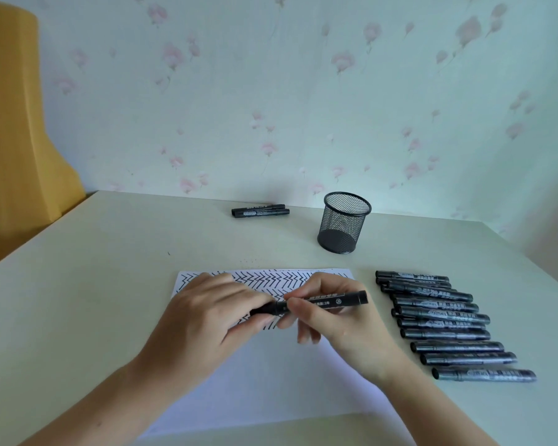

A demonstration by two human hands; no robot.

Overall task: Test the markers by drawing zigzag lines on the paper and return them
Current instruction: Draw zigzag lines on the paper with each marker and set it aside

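Held one black marker (332,299) level just above the middle of the paper (271,381), over the zigzag lines (271,280) filling the paper's far half. Clamped the right hand (335,326) around the barrel and pinched the left hand (213,313) on the cap end, both closed on the same pen and nearly touching. Could not tell whether pulling the cap off or pressing it home; judged it a cap step either way. Probably best done by moving the cap straight along the barrel's axis, with no sideways twist, and with the tip end clear of fingers and sheet to avoid stray ink. Then either drawn on the blank near half of the paper or, if capping, pushed until seated. Counted roughly a dozen black markers (445,323) in a slanted row to the right of the paper, two others (260,210) lying together well beyond the paper's far edge, and an empty-looking mesh pen cup (343,222) beyond the paper's far right corner. Read "700" on one barrel in the row right of the paper. Made out pale label blocks on the rest, too small and blurred to read, with no brand legible.
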